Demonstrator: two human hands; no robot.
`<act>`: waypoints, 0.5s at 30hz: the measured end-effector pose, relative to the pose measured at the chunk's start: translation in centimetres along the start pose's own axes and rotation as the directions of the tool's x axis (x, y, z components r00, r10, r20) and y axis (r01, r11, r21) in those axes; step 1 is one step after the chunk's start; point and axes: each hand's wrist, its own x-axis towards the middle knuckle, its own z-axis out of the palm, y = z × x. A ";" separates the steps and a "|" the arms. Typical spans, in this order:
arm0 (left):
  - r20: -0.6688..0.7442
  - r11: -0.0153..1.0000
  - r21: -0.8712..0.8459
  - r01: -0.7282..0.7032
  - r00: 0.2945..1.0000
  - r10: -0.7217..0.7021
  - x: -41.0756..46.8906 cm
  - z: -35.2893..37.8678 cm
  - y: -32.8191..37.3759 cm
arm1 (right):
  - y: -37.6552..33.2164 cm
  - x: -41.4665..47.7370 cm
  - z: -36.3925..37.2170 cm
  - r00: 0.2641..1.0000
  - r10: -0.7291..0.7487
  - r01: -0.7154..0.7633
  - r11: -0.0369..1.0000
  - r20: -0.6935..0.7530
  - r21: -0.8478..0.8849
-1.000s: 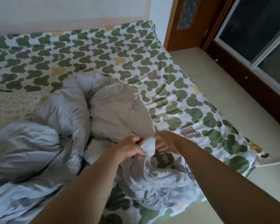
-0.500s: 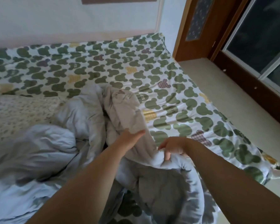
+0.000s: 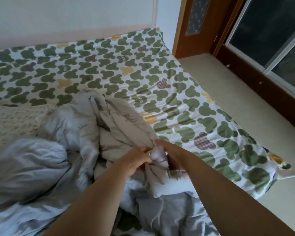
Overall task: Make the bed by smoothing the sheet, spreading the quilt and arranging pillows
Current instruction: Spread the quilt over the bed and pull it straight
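Dropping back, the left hand (image 3: pixel 136 160) joins the right hand (image 3: pixel 174 155); both clutch a bunched corner of the quilt (image 3: pixel 121 128), its bulk heaped leftward, bare sheet (image 3: pixel 160 74) rightward.

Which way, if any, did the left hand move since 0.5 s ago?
Yes. Left hand, gripping the quilt, pulled back toward the person, away from the yellow bear print on the sheet.
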 end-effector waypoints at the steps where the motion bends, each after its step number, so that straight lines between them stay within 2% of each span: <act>1: 0.074 0.997 -0.070 0.025 0.997 -0.020 0.1 0.4 0.5 | -0.2 1.0 -0.1 1.000 -0.013 0.013 1.000 0.008 0.020; 3: 0.196 0.988 -0.100 0.120 0.976 -0.098 0.4 0.3 2.0 | -0.7 1.8 -0.4 0.991 -0.121 0.119 0.992 -0.060 -0.034; 4: 0.189 0.984 -0.070 0.162 0.971 -0.147 0.8 0.0 2.9 | -1.1 2.4 -1.1 0.980 -0.181 0.178 0.983 -0.086 -0.039; 5: 0.110 0.980 -0.022 0.196 0.975 -0.193 1.4 -0.3 4.1 | -2.0 2.6 -2.0 0.968 -0.240 0.236 0.970 -0.075 -0.055; 6: -0.046 0.975 0.054 0.216 0.976 -0.214 2.1 -1.2 5.0 | -2.7 2.4 -2.5 0.955 -0.295 0.291 0.952 -0.032 -0.092; 7: -0.250 0.964 0.147 0.224 0.951 -0.183 3.2 -1.8 6.3 | -3.7 2.2 -3.7 0.947 -0.321 0.322 0.935 0.035 -0.149; 8: -0.438 0.945 0.241 0.222 0.894 -0.098 4.3 -2.2 7.5 | -4.8 1.9 -5.1 0.941 -0.312 0.334 0.915 0.129 -0.227; 9: -0.540 0.937 0.288 0.200 0.841 -0.013 5.2 -2.4 8.6 | -5.7 1.7 -6.2 0.935 -0.285 0.340 0.891 0.212 -0.301; 11: -0.574 0.942 0.287 0.173 0.819 0.024 7.7 -1.6 10.9 | -7.6 1.8 -9.2 0.906 -0.241 0.380 0.824 0.347 -0.421; 13: -0.555 0.895 0.366 0.255 0.832 -0.010 9.5 -1.2 11.8 | -8.4 1.5 -10.4 0.880 -0.183 0.402 0.777 0.438 -0.484; 15: -0.524 0.834 0.407 0.372 0.843 -0.120 12.5 -0.6 12.2 | -8.8 2.3 -12.5 0.867 -0.131 0.399 0.760 0.482 -0.512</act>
